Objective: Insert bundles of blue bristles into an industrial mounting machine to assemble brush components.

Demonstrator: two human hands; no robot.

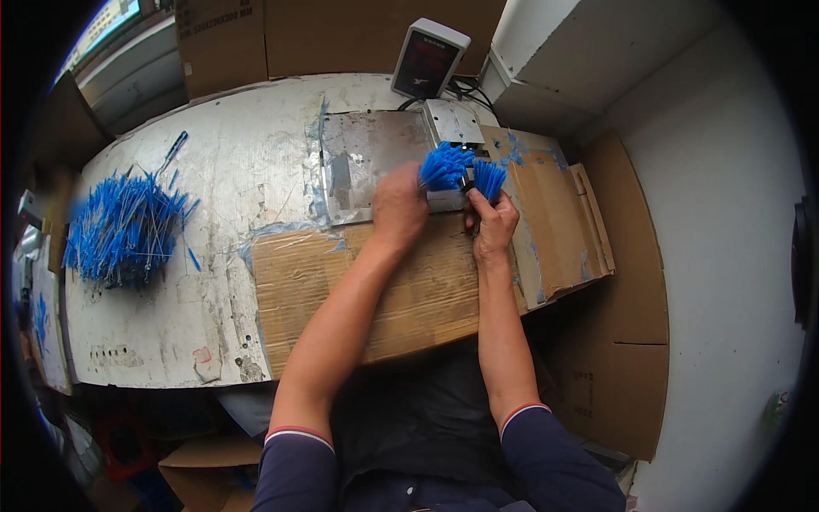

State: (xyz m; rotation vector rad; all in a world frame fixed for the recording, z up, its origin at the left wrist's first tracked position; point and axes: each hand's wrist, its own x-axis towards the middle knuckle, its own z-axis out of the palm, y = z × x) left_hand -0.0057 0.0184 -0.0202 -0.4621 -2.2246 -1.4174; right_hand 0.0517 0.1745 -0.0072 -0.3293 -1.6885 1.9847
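Observation:
My left hand [401,205], slightly blurred, is closed round a thick bundle of thin blue brushes [445,166], whose blue ends fan out to the right. Close beside it, my right hand [495,224] grips a smaller bundle of the same blue brushes [489,180], blue ends up. Something small and dark shows between the two bundles, too small to name. Both hands are over the near right part of a metal plate [363,145], by a small metal device [454,122]. At the left lies a large heap of blue brushes [128,226] with thin wire stems.
A display box [431,58] with cables stands behind the metal device. Flattened cardboard [367,294] covers the worn white table's [213,188] front edge; more taped cardboard [554,213] lies at the right. A dark-handled tool [175,149] lies behind the heap. A white wall [725,256] bounds the right side.

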